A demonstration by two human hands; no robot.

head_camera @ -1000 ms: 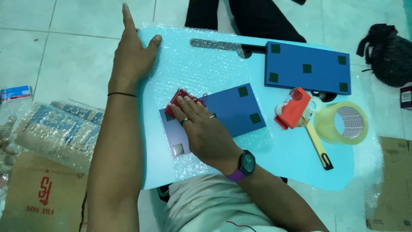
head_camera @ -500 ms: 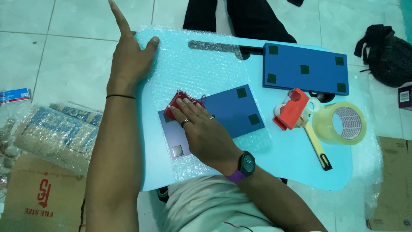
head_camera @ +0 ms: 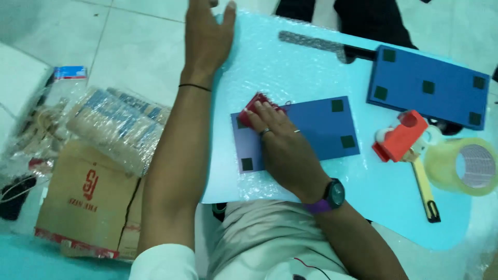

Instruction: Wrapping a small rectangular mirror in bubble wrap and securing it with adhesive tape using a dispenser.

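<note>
My right hand (head_camera: 280, 140) lies flat on a dark blue board (head_camera: 321, 127) with small dark square pads, fingertips touching a red fringed cloth piece (head_camera: 252, 105) at its left end. The board rests on bubble wrap (head_camera: 270, 62) spread over a light blue table (head_camera: 394, 197). My left hand (head_camera: 205, 39) reaches far forward, palm down, fingers apart, on the far left edge of the bubble wrap. It holds nothing. A purple-strapped watch sits on my right wrist.
A second blue board (head_camera: 430, 85) lies at the far right, a grey strip (head_camera: 311, 42) beside it. A red tape dispenser (head_camera: 402, 136), a roll of clear tape (head_camera: 464, 166) and a yellow utility knife (head_camera: 426, 189) lie at right. Cardboard box (head_camera: 85, 202) and plastic-wrapped packs (head_camera: 111, 127) sit on the floor at left.
My left hand has slid further forward along the bubble wrap's left edge. My right hand stays pressed on the blue board. The view has moved closer and shifted.
</note>
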